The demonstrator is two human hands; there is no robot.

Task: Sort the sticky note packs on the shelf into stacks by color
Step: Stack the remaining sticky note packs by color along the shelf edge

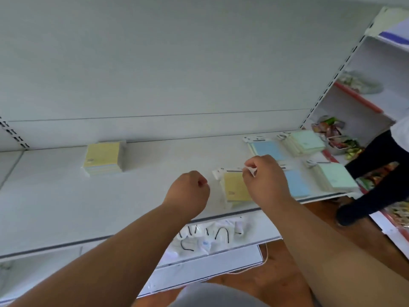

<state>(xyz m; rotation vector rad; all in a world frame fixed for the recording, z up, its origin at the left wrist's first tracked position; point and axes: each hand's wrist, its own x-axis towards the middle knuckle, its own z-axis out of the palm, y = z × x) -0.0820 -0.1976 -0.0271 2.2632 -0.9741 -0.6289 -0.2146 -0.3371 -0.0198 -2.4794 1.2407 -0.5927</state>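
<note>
1. The step in hand looks like picking up a loose yellow sticky note pack (235, 188) near the front edge of the shelf (155, 160), so that it can join its colour.
2. The right hand (264, 176) pinches the white hanging tab at the top of that pack's wrapper; the pack seems to lie flat on the shelf, though blur makes it hard to say whether it is lifted at all.
3. The left hand (188, 191) hovers just left of the pack, fingers curled into a loose fist and holding nothing.
4. A yellow stack (103, 158) stands well apart to the left, against the back of the shelf; that is the likely destination.
5. To the right lie blue packs (267, 149) and (295, 182), and green packs (306, 141) and (336, 177), each colour in two separate places.
6. The next move calls for carrying the yellow pack leftward across the shelf and setting it squarely on the yellow stack. The slippery wrapper tab may swing, so the free hand could steady it.
</note>
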